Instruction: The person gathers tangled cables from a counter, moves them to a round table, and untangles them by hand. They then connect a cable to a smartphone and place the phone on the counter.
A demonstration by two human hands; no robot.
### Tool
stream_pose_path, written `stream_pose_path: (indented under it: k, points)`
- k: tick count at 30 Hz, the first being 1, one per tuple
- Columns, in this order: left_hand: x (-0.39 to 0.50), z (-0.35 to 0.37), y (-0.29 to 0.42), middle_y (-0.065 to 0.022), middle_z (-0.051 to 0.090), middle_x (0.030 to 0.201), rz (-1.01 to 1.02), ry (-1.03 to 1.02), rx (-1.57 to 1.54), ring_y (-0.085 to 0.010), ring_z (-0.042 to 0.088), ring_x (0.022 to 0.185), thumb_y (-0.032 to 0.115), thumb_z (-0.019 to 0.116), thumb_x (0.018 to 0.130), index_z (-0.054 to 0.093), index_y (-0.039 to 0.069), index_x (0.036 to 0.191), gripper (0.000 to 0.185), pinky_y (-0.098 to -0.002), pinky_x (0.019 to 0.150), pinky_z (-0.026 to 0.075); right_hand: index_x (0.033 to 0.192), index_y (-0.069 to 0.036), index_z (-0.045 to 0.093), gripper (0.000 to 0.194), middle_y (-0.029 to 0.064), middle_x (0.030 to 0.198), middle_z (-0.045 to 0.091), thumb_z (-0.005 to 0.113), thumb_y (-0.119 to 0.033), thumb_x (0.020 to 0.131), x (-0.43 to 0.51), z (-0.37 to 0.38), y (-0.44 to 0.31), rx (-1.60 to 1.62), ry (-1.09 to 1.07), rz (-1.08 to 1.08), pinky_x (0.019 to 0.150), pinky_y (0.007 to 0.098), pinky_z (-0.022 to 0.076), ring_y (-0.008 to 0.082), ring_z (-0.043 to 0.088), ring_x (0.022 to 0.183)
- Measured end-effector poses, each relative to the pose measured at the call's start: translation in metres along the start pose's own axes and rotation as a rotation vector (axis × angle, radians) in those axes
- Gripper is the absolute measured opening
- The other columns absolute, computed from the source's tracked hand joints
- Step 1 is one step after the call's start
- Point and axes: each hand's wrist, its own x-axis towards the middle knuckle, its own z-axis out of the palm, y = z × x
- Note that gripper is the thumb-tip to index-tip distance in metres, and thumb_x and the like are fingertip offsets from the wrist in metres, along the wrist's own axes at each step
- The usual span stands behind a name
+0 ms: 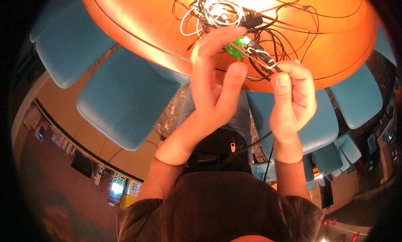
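Note:
My right hand (pixel 292 100) pinches a black cable (pixel 261 54) between thumb and forefinger. A pale tie winds loosely around this cable near its USB plug (pixel 247 40), which points toward my left hand. My left hand (pixel 204 91) is raised to the left of the plug, thumb and fingers apart, with nothing visibly gripped. Beyond the plug is a shiny green object (pixel 234 50), partly covered by the hand and cable; its kind is unclear. Black cables (pixel 276 42) lie looped on the wooden table (pixel 150 44) behind my right hand.
A tangle of white cable (pixel 220 6) and dark cords lies farther back, beside a black adapter (pixel 252 20). Blue padded chairs (pixel 128 97) surround the table's curved edge. A black cord (pixel 257 141) runs past my lap. Bright glare covers part of the tabletop.

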Motion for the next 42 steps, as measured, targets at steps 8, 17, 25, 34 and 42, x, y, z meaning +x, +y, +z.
stream_pose_path:
  k: [8, 17, 25, 34, 42]
  points:
    - [0.005, -0.006, -0.016, -0.0076, 0.067, 0.084, 0.091, -0.198, 0.043, -0.019, 0.062, 0.086, -0.002, 0.063, 0.083, 0.062, 0.0, 0.094, 0.012, -0.0419, 0.097, 0.041, 0.1, 0.005, 0.057, 0.013, 0.0038, 0.085, 0.053, 0.055, -0.003, 0.091, -0.002, -0.004, 0.007, 0.058, 0.082, -0.062, 0.065, 0.0193, 0.035, 0.0076, 0.043, 0.071]
    - [0.01, -0.008, -0.005, -0.0084, 0.061, 0.086, -0.146, -0.203, -0.229, -0.0159, 0.058, 0.078, 0.001, 0.064, 0.081, 0.065, 0.001, 0.087, 0.006, -0.0252, 0.071, 0.046, 0.095, 0.007, 0.063, 0.013, 0.0063, 0.083, 0.057, 0.059, 0.008, 0.083, 0.01, -0.022, -0.002, -0.508, 0.001, -0.288, 0.06, 0.0196, 0.035, 0.0096, 0.045, 0.07]
    - [0.003, -0.004, -0.005, -0.0041, 0.051, 0.094, -0.147, -0.203, -0.45, -0.0088, 0.046, 0.08, 0.001, 0.052, 0.091, 0.052, 0.0, 0.113, 0.022, -0.0219, 0.071, 0.04, 0.096, 0.001, 0.067, 0.026, 0.0029, 0.066, 0.057, 0.065, 0.008, 0.07, 0.02, -0.015, 0.003, -0.526, -0.142, -0.542, 0.054, 0.0282, 0.0316, 0.0155, 0.044, 0.052]
    - [0.004, -0.005, -0.005, -0.0044, 0.044, 0.095, -0.117, -0.253, -0.294, -0.0096, 0.041, 0.08, 0.005, 0.051, 0.092, 0.043, 0.003, 0.105, 0.015, -0.0217, 0.073, 0.037, 0.099, 0.001, 0.066, 0.023, 0.0048, 0.076, 0.064, 0.067, 0.002, 0.076, 0.014, -0.003, -0.006, -0.349, -0.157, -0.252, 0.056, 0.0264, 0.0361, 0.015, 0.045, 0.057]
    - [0.001, -0.004, 0.006, -0.0047, 0.046, 0.088, -0.278, -0.081, -0.469, -0.0087, 0.044, 0.075, 0.009, 0.066, 0.081, 0.045, 0.002, 0.099, 0.029, -0.0219, 0.066, 0.039, 0.094, -0.003, 0.064, 0.024, 0.0007, 0.069, 0.057, 0.073, -0.003, 0.073, 0.015, -0.004, -0.002, -0.486, -0.051, -0.35, 0.057, 0.0281, 0.036, 0.0169, 0.042, 0.059]
